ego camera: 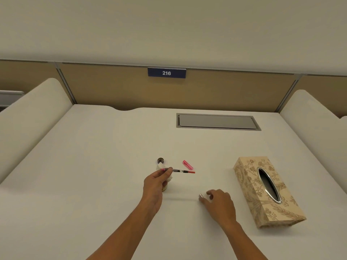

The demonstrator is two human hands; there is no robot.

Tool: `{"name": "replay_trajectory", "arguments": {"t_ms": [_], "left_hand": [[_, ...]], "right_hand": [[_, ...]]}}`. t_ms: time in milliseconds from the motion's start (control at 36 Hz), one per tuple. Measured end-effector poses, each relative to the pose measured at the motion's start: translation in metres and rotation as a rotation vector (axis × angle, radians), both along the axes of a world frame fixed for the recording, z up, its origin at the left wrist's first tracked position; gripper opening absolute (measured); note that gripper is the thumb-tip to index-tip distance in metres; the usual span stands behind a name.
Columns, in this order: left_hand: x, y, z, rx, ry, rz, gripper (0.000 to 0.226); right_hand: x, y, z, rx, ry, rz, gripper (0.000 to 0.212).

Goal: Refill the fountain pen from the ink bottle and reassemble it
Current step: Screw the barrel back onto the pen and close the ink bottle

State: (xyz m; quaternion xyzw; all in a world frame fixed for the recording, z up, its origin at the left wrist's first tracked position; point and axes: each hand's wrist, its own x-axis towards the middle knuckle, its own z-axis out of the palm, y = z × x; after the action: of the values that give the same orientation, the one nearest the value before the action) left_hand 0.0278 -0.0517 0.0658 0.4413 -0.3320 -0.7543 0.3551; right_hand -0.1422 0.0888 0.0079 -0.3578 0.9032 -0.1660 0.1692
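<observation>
My left hand (156, 182) holds the pen's inner part (178, 171) level by its pink grip end. Its clear ink tube with a red tip points right. A white tissue (170, 178) is bunched in the same hand. A small brownish-gold object, maybe the ink bottle (165, 188), peeks out under that hand, mostly hidden. A dark round cap (160, 160) stands just beyond the hand. A loose pink pen piece (187, 164) lies on the desk above the tube. My right hand (218, 203) rests with curled fingertips on the desk, nothing clearly in it.
A beige flowered tissue box (266, 192) lies to the right of my right hand. A grey cable hatch (217, 121) is set into the white desk (93, 175) at the back. Padded dividers rise on both sides, with a panel labelled 216 behind.
</observation>
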Motion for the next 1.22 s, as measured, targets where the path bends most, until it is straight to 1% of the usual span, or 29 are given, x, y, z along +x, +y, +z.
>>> {"name": "replay_trajectory", "arguments": {"t_ms": [56,111,167,222,278,389,472,528,722,944,1083,1222], "left_hand": [[0.0,0.001,0.0,0.005,0.002,-0.001,0.009],[-0.001,0.001,0.002,0.008,0.005,-0.004,0.01],[-0.001,0.001,0.003,0.014,0.011,-0.005,0.008],[-0.001,0.001,0.004,0.016,0.015,-0.004,0.005],[-0.001,0.001,0.004,0.012,0.011,-0.004,0.004],[0.001,0.0,0.003,0.01,-0.002,0.003,0.003],[0.001,-0.001,0.002,0.005,-0.006,0.007,0.003],[0.001,-0.001,0.002,0.002,-0.009,0.006,0.003],[0.001,-0.002,0.002,0.014,-0.023,0.016,0.003],[0.0,0.0,0.005,-0.016,-0.05,-0.033,0.004],[-0.003,0.007,0.006,-0.025,-0.057,-0.064,0.016],[-0.006,0.01,0.008,-0.026,-0.066,-0.065,0.01]], "right_hand": [[0.003,0.002,-0.004,0.035,0.048,0.036,0.048],[0.004,0.001,-0.006,0.036,0.09,0.049,0.04],[0.004,0.0,-0.007,0.049,0.139,0.069,0.032],[0.004,-0.002,-0.005,0.025,0.147,0.077,0.029],[0.005,-0.004,-0.001,-0.076,0.07,0.064,0.026],[0.011,-0.01,0.03,-0.425,-0.257,0.032,0.017],[0.017,-0.013,0.05,-0.584,-0.349,0.029,0.008],[0.017,-0.015,0.055,-0.635,-0.372,0.029,0.009],[0.015,-0.02,0.062,-0.663,-0.333,0.044,0.012],[0.012,-0.023,0.065,-0.634,-0.277,0.117,0.012],[0.016,-0.027,0.071,-0.632,-0.278,0.181,0.013],[0.021,-0.032,0.077,-0.626,-0.281,0.213,0.011]]}}
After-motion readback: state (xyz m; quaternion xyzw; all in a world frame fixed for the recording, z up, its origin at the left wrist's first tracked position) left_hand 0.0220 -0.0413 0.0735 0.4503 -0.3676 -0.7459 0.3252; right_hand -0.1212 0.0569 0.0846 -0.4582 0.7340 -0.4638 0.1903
